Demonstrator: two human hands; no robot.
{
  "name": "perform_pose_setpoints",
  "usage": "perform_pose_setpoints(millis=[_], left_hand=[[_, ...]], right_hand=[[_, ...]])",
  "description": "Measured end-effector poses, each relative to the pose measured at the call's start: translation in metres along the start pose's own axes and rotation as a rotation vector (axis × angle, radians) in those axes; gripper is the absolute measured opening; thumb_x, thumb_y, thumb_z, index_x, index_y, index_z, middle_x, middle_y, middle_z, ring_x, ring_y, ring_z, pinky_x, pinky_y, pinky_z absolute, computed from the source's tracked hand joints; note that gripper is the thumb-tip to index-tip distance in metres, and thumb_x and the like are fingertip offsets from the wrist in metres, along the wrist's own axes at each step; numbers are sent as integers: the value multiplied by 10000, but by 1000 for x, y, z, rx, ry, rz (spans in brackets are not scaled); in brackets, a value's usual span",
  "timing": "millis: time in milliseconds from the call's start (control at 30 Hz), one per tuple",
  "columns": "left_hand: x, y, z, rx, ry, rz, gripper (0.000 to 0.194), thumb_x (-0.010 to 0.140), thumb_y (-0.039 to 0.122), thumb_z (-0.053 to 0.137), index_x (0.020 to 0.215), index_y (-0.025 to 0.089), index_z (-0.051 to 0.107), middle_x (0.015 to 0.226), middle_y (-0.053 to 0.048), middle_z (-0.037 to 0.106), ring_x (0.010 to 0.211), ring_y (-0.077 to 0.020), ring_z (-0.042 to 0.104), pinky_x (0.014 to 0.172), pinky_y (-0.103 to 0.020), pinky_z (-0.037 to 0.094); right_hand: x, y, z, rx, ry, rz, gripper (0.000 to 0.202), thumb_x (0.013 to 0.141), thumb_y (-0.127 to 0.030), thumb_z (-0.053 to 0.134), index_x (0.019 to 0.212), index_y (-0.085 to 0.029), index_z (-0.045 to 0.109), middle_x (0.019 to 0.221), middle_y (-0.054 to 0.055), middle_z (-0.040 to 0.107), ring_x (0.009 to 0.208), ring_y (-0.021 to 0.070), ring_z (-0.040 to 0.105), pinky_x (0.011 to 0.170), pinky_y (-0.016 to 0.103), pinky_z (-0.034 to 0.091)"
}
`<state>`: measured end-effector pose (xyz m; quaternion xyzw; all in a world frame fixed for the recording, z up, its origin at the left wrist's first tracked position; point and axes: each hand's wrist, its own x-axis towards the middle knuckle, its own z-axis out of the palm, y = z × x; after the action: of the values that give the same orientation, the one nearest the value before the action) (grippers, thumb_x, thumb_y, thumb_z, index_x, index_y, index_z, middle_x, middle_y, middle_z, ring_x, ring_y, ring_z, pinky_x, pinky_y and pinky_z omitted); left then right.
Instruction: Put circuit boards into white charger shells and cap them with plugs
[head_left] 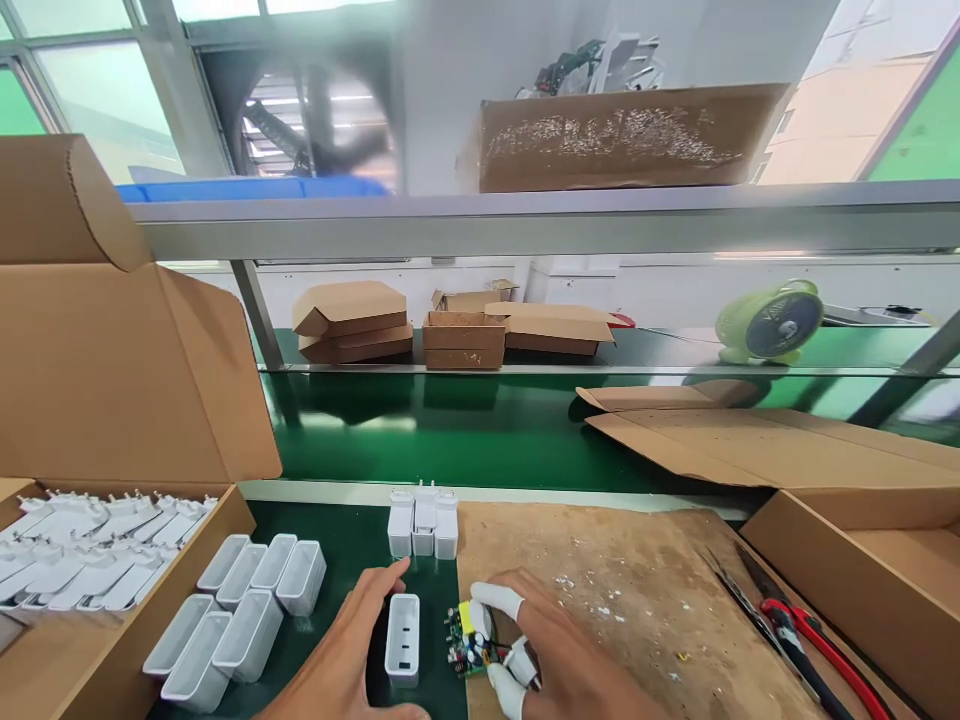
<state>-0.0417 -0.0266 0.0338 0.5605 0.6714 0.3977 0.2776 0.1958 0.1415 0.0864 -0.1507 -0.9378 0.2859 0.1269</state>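
My right hand (551,635), with white covers on its fingertips, grips a small circuit board (466,640) that has a yellow part and other components on it. Between my hands lies a white plastic housing (403,640) with small slots in its inner face. My left hand (367,635) is beside that housing, its thumb and forefinger spread and nothing held. Just beyond the left fingertips stand several white plastic units (424,522) in a tight group. To the left, several empty white housings (247,635) are laid out in rows on the green surface.
An open carton (150,590) of white parts stands at left. Tweezers (750,605) and red-handled cutters (814,640) lie on the worn brown board (600,600), beside another open carton (862,570). Small brown boxes (465,342) and a green fan (772,322) sit behind.
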Motion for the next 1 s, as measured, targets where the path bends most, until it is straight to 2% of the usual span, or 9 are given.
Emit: perform_pose_setpoints(millis=[67,133,233,333,467,733,900,1000], left_hand=[[0,-3,2,-16,-1,-24,1009,794,225,865,1639,342,325,1516,-93,577,1396,-310,593,1208,-499,482],[1,-8,7,-20,21,2,957,808,138,799,1624,331,339,1463,-86,620,1346,-286,628,1197,-482,493],[2,-14,16,27,92,141,920,837,119,768,1615,331,326,1429,-84,649,1314,-280,641,1180,-470,502],[3,-15,21,99,180,234,912,901,124,716,1637,377,241,1435,-77,646,1313,-276,638,1160,-479,512],[3,-13,20,144,237,280,892,947,130,662,1652,387,182,1444,-82,635,1331,-277,626,1148,-479,528],[3,-14,18,211,240,312,904,931,86,629,1658,389,186,1468,-91,637,1361,-291,606,1149,-484,532],[3,-18,23,248,233,271,866,927,104,619,1655,366,228,1473,-119,647,1375,-333,596,1151,-560,521],[3,-22,25,250,227,253,829,944,148,633,1657,331,251,1482,-149,639,1384,-358,588,1145,-572,524]], right_hand=[[2,-10,0,120,49,-16,466,886,-101,572,1310,-289,613,1219,58,655,1041,215,681,865,334,615],[3,-15,6,180,95,-43,556,913,-135,603,1431,-320,525,1353,78,612,1079,213,683,810,294,619],[4,-12,24,59,263,-216,706,893,-141,593,1545,-314,385,1418,120,595,1184,264,666,898,345,622],[8,-5,37,-119,354,-340,769,813,-85,541,1548,-253,388,1343,146,651,1235,311,643,1011,423,587],[12,-2,40,-210,328,-333,775,804,-59,518,1547,-230,379,1326,146,669,1223,299,651,999,389,591],[14,-2,42,-358,333,-359,899,757,-77,483,1624,-162,264,1234,155,712,1091,321,703,887,401,634],[13,1,44,-398,297,-357,859,666,-56,511,1508,-148,370,1238,163,716,1118,326,698,919,383,630],[10,1,43,-412,255,-325,851,641,-53,520,1475,-153,383,1258,160,714,1137,323,698,936,370,627]])
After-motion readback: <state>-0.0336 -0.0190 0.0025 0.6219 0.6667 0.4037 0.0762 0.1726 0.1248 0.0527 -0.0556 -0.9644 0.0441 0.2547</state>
